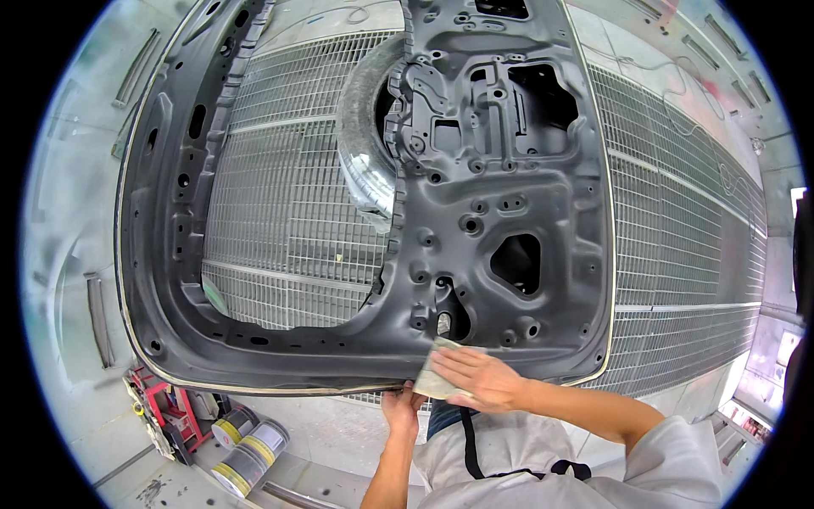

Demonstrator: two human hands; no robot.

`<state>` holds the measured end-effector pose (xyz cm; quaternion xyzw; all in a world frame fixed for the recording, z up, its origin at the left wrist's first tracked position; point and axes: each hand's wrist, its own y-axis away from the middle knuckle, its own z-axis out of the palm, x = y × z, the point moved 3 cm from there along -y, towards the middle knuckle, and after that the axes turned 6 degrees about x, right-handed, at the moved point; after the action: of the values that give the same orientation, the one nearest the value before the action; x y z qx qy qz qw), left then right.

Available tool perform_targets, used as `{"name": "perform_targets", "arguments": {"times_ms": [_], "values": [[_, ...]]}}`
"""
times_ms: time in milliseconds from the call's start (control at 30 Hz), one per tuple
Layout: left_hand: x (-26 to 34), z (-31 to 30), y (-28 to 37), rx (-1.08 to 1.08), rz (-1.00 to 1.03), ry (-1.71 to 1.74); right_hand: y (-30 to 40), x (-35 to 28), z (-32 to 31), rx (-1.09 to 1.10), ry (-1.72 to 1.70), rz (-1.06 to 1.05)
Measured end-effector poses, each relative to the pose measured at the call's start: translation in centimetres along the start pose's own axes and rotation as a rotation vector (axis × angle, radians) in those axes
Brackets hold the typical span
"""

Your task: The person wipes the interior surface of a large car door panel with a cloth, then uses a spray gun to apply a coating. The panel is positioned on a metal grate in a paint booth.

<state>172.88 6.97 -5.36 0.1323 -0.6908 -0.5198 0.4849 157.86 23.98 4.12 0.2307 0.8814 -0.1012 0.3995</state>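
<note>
A dark grey car door (420,191) lies before me with its inner side up. Its window opening is on the left, and the inner panel with several holes is on the right. My right hand (480,378) holds a folded beige cloth (439,385) against the door's near edge, fingers laid flat over it. Just left of the cloth, my left hand (400,410) grips the same edge with its thumb; its other fingers are partly hidden. A pale strip (267,390) runs along the door's outer rim.
A tyre (362,127), partly wrapped in shiny film, shows beneath the door. Below is metal floor grating (674,191). Several cans (251,455) and a red metal frame (175,404) stand at lower left. A hose or cable (674,95) trails across the right side.
</note>
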Motion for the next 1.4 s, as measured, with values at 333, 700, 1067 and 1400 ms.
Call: {"name": "perform_targets", "arguments": {"times_ms": [333, 700, 1067, 1400], "values": [[-0.5, -0.7, -0.4, -0.012, -0.008, -0.006, -7.4, -0.3, 3.4, 0.14, 0.192, 0.134], [-0.5, -1.0, 0.1, -0.056, 0.082, 0.034, -17.4, -4.1, 6.0, 0.2, -0.515, 0.156], [0.3, -0.2, 0.0, 0.009, -0.027, 0.015, -11.7, 2.8, 3.7, 0.025, 0.073, 0.065], [0.0, -0.5, -0.1, 0.004, -0.037, -0.038, -16.1, 12.7, 1.8, 0.09, 0.502, 0.178]]}}
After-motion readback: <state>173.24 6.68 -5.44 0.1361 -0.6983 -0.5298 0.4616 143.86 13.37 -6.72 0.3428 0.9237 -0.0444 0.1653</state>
